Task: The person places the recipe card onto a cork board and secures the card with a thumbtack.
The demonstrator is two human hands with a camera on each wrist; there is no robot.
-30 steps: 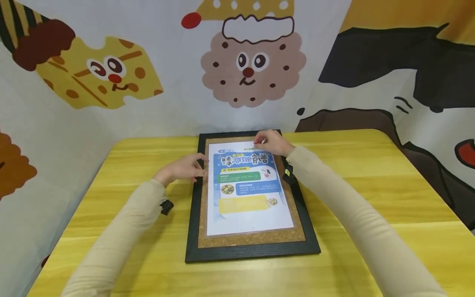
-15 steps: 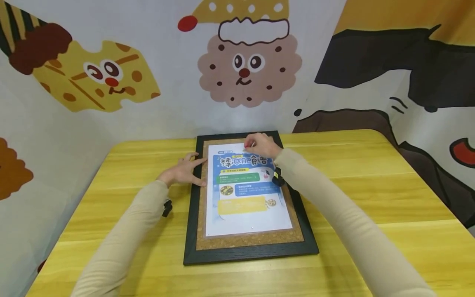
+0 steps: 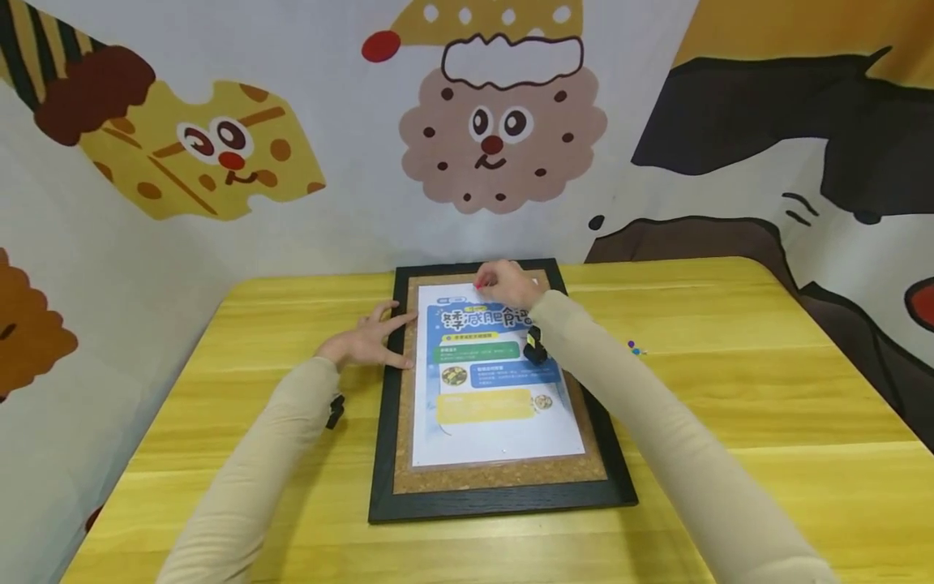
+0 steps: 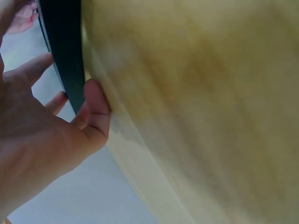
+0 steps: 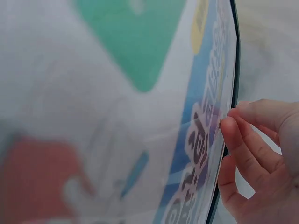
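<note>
A printed sheet [image 3: 452, 442] with a blue heading and coloured panels lies on a cork board [image 3: 503, 477] in a black frame [image 3: 511, 508]. My right hand [image 3: 508, 284] is at the top of the sheet, thumb and fingers pinching a small red push pin [image 3: 478, 285]. In the right wrist view its fingertips [image 5: 229, 125] meet at the sheet's top edge, and the pin is hidden there. My left hand [image 3: 362, 341] has its fingers spread over the frame's left side, thumb and forefinger reaching the cork. The left wrist view shows it beside the black frame edge [image 4: 65, 46].
Small purple and blue push pins [image 3: 635, 349] lie on the yellow wood-grain table [image 3: 730, 389], right of the board beside my right forearm. Behind the table hangs a white cloth [image 3: 328, 235] with cartoon food prints, close to the frame's far edge.
My right hand has moved left along the top of the sheet with the red push pin. The left hand's fingers have spread over the frame. Push pins on the table have come into view.
</note>
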